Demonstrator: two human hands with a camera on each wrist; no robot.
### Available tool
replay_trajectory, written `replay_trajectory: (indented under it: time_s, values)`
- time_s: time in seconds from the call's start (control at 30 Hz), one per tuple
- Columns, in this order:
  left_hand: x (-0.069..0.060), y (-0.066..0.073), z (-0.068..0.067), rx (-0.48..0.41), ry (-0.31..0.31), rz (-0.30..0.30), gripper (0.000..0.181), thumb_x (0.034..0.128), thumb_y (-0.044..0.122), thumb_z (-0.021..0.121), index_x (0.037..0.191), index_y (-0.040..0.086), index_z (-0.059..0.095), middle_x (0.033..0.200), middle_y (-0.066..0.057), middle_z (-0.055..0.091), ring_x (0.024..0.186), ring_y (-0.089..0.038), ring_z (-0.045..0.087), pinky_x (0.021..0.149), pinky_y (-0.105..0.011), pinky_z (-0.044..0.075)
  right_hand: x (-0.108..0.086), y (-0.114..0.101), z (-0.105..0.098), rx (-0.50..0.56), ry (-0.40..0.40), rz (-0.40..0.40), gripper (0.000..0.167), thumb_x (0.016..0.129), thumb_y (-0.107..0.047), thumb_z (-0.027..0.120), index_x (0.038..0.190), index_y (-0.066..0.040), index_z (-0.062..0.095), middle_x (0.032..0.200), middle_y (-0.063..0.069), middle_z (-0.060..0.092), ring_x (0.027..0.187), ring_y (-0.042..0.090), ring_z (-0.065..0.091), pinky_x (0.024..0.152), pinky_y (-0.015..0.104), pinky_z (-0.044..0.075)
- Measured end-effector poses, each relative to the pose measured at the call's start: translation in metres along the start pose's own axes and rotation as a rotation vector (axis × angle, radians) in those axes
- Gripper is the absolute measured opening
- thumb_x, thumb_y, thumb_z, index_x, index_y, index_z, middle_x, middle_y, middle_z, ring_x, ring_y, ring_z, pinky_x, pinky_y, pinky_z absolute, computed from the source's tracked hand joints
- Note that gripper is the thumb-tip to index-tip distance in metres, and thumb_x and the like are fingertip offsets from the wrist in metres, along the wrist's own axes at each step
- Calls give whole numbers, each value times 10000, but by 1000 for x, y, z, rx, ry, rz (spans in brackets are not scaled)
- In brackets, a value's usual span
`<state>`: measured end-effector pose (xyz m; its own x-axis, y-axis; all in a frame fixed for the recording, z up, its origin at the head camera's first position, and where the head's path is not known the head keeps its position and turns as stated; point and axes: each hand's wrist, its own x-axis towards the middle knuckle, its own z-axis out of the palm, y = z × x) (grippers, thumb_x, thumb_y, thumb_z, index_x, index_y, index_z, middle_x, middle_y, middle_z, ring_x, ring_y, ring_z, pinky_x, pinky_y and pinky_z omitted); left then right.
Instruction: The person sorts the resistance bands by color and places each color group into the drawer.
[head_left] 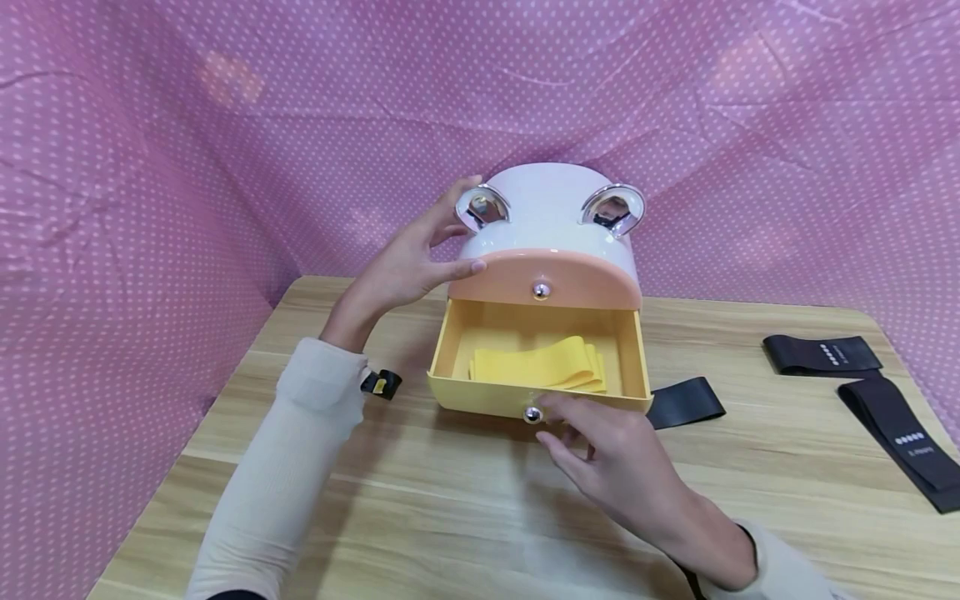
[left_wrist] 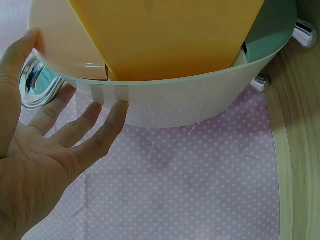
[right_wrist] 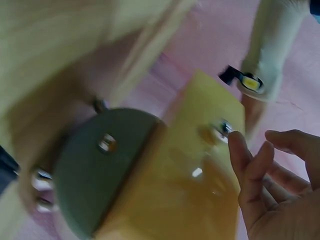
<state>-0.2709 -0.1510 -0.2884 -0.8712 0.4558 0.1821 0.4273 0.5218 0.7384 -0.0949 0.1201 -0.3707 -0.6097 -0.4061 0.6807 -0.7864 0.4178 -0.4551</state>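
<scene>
L hand, thumb & fingers apart, rests on the 9 o'clock side of the glossy white domed cabinet. R hand, thumb apart from fingers, is by the shiny round knob; contact unclear. Prob. part-done: pale-yellow plastic drawer out at 6 o'clock, w/ 1 folded yellow band inside; drawer unclosed, 3 flat black bands outside, approx. 4 o'clock.

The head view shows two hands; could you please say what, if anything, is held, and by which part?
The left hand holds the white drawer box by its side wall, thumb at the peach drawer. The right hand grips nothing.
</scene>
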Motion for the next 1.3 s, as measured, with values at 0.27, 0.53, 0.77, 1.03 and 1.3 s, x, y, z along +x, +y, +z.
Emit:
replay_trajectory:
  time_s: [0.27, 0.53, 0.77, 1.03, 1.3]
  values:
    - [-1, 2, 0, 19, 7, -7, 971, 931, 306, 817, 1594, 610, 176, 1709, -20, 338, 1483, -263, 489, 1156, -568, 473, -7, 12, 18, -40, -21, 36, 358, 769, 9, 869, 1110, -44, 773, 898, 19, 796, 646, -2, 646, 579, 115, 538]
    - [-3, 1, 2, 13, 18, 10, 964, 932, 287, 818, 1597, 596, 193, 1706, -21, 347, 1473, -266, 501, 1131, -536, 506, -11, 19, 28, -30, -43, 103, 269, 826, -26, 862, 1084, -51, 792, 883, 4, 797, 675, -17, 634, 601, 120, 537]
    - [-4, 0, 5, 3, 23, 14, 973, 928, 276, 821, 1605, 584, 194, 1722, -4, 314, 1472, -262, 504, 1139, -530, 498, -9, 29, 33, 8, -1, 85, 208, 841, 28, 828, 1038, -36, 808, 907, 40, 815, 712, 51, 723, 627, 147, 580]
    - [-5, 0, 5, 14, 27, 4, 985, 920, 305, 828, 1620, 562, 184, 1726, 8, 304, 1471, -246, 505, 1169, -575, 456, 4, 47, 33, -6, -2, 101, 204, 867, 19, 813, 1062, -41, 809, 932, 53, 817, 725, 99, 739, 622, 220, 609]
    - [-5, -1, 5, 3, 32, 13, 970, 915, 300, 834, 1602, 582, 209, 1713, 22, 333, 1466, -247, 510, 1165, -561, 462, 22, 67, 34, -36, -15, 143, 176, 906, -36, 803, 1080, -59, 810, 971, 44, 817, 731, 92, 696, 626, 314, 610]
